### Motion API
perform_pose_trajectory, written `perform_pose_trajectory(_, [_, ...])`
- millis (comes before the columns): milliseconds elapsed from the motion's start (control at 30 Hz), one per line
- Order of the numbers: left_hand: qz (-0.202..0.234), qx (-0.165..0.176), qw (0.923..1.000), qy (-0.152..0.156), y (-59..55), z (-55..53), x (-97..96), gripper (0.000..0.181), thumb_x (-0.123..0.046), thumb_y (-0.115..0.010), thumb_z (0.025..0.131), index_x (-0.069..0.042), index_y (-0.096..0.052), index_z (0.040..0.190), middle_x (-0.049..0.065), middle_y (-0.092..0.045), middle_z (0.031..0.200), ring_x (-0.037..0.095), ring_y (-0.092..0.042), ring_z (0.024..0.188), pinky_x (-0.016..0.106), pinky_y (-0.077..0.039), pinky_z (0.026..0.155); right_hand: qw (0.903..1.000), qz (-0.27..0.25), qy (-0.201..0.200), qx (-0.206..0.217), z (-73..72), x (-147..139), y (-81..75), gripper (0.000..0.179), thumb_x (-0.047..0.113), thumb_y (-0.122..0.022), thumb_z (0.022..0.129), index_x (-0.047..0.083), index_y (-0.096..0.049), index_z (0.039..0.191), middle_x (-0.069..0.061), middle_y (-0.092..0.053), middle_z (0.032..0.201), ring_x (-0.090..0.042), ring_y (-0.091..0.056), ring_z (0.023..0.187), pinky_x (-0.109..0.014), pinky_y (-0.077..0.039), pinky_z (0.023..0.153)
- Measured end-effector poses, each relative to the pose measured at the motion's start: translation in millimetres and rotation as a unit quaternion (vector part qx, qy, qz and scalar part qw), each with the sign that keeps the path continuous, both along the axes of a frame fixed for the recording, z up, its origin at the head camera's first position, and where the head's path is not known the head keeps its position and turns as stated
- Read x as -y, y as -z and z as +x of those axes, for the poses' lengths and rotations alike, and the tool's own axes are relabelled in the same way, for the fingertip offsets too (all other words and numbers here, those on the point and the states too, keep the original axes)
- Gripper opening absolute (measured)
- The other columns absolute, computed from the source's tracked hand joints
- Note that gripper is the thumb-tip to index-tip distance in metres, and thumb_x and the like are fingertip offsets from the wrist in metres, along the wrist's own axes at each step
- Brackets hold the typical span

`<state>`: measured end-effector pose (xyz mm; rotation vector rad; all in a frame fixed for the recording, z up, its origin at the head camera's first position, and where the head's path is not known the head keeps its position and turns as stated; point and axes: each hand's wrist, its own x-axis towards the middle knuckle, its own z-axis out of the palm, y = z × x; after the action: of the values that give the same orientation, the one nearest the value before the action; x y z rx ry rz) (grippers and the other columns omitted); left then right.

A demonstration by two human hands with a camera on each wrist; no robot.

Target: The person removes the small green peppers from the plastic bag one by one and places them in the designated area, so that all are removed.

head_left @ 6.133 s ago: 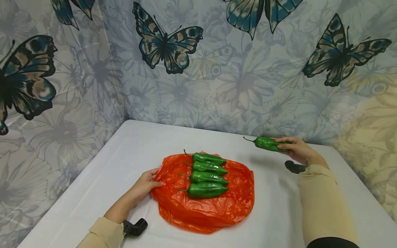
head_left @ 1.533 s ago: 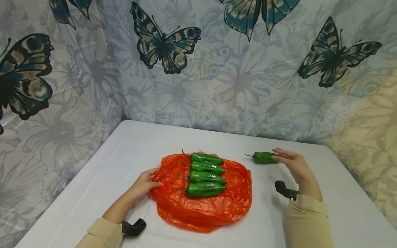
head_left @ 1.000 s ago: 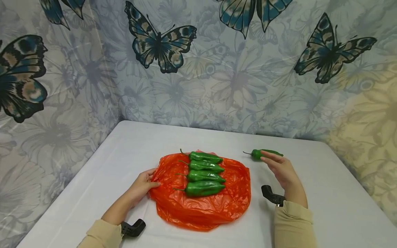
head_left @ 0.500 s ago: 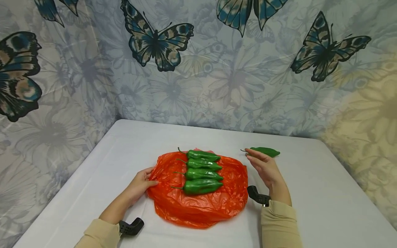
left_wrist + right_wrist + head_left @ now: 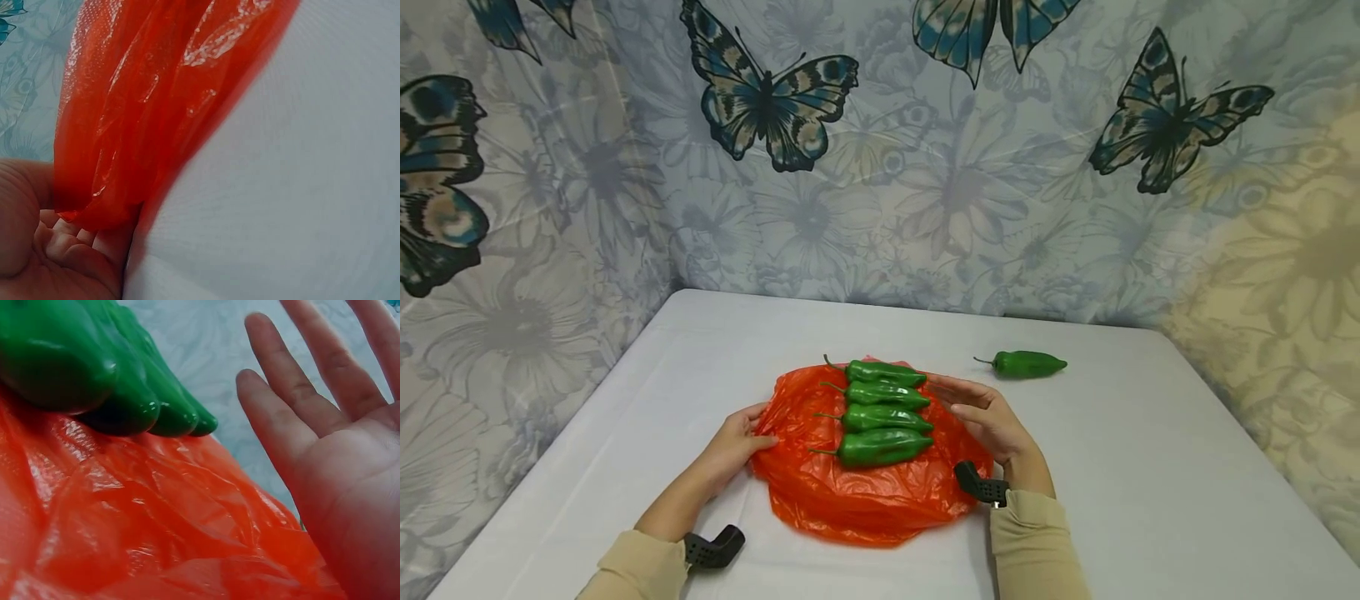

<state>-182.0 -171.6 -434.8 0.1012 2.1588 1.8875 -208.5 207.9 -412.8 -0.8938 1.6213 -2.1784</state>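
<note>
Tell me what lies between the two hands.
Four green peppers lie in a row on red plastic between the left hand and right hand; the head view shows it.

In the head view, a printed butterfly (image 5: 437, 179) at 9 o'clock is cut off by the left edge. The right sleeve (image 5: 1037, 550) at 5 o'clock is cropped by the bottom edge. On its 3 o'clock side, the red plastic bag (image 5: 865, 500) is partly covered by the right hand (image 5: 991, 421) and a black wrist device (image 5: 979, 483); whether the bag is touched there cannot be told. In the left wrist view, the left hand (image 5: 69, 256) at 8 o'clock is cropped, its thumb tip and fingertips hidden by the bag. In the right wrist view, the green peppers (image 5: 94, 369) at 10 o'clock are blurred and cut off, and a green sliver (image 5: 302, 524) at 4 o'clock is too small to be identified.
</note>
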Motion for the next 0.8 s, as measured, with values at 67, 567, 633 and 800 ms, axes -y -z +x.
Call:
perform_pose_trajectory(67, [0.001,0.0,1.0,0.003,0.0,-0.3,-0.2,0.057,0.003,-0.052,0.088,0.01,-0.029,0.14,0.03,-0.044,0.136,0.011,-0.062,0.094,0.024,-0.055,0.078,0.9999,0.013,0.002,-0.003,-0.4,1.7,2.8,0.042,-0.003,-0.046,0.093,0.007,-0.052,0.133,0.004,-0.057,0.131,-0.012,-0.049,0.125,-0.02,-0.037,0.105])
perform_pose_trajectory(567, [0.003,-0.001,0.9999,0.01,-2.2,0.6,1.1,0.059,0.003,-0.052,0.088,0.01,-0.027,0.14,0.03,-0.041,0.138,0.007,-0.062,0.094,0.021,-0.054,0.078,0.999,0.004,-0.045,-0.008,-2.7,16.6,7.4,0.041,-0.006,-0.049,0.09,0.015,-0.062,0.123,0.005,-0.062,0.125,-0.009,-0.053,0.12,-0.022,-0.041,0.102])
perform_pose_trajectory(633, [0.004,0.002,1.0,0.009,-1.9,0.6,0.8,0.059,0.003,-0.052,0.088,0.009,-0.027,0.141,0.03,-0.041,0.139,0.006,-0.062,0.093,0.021,-0.054,0.077,0.999,0.008,-0.044,-0.008,-2.5,17.4,9.5,0.041,-0.006,-0.049,0.09,0.015,-0.063,0.122,0.005,-0.062,0.124,-0.009,-0.054,0.119,-0.021,-0.041,0.102])
perform_pose_trajectory(800, [0.005,-0.001,0.9999,0.013,-2.0,-0.2,0.2,0.059,0.003,-0.052,0.088,0.01,-0.026,0.141,0.03,-0.041,0.139,0.006,-0.061,0.094,0.021,-0.054,0.078,0.9989,0.045,-0.012,0.0,-2.2,19.1,13.3,0.039,-0.005,-0.053,0.089,0.02,-0.067,0.115,0.008,-0.065,0.119,-0.005,-0.054,0.117,-0.018,-0.043,0.098])
